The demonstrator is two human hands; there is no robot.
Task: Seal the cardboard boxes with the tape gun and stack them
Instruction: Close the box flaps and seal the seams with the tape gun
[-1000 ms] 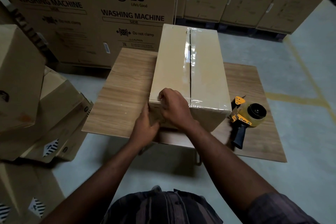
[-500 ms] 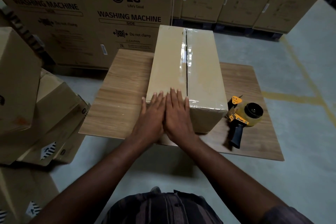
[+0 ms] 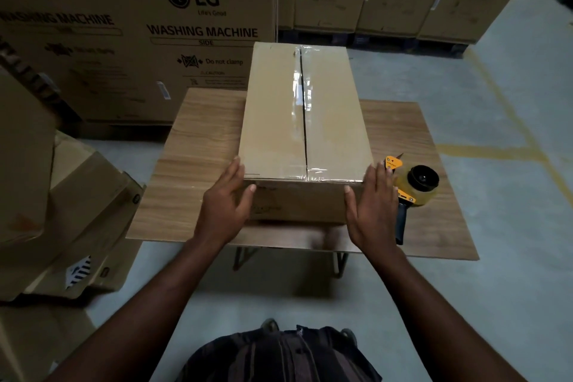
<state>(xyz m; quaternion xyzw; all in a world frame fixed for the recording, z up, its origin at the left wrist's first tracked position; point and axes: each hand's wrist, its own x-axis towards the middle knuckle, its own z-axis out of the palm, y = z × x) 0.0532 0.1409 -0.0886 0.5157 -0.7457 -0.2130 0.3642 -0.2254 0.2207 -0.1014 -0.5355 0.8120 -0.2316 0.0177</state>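
Observation:
A long cardboard box (image 3: 276, 121) lies lengthwise on the wooden table (image 3: 192, 164), with clear tape along its top seam and over the near edge. My left hand (image 3: 226, 205) wraps the box's near left corner, thumb on the front face and fingers along the side. On the near right corner my right hand (image 3: 372, 208) does the same. A yellow tape gun (image 3: 415, 186) with a black handle lies on the table just right of my right hand, untouched.
A loose pile of cardboard boxes (image 3: 77, 211) leans at the left on the floor. Large washing machine cartons (image 3: 124, 40) stand as a wall behind the table. Grey floor with yellow lines (image 3: 496, 102) opens to the right.
My hands left the middle of the box's near top edge, where they pressed the tape, and spread apart to its two near corners. The tape gun has not moved.

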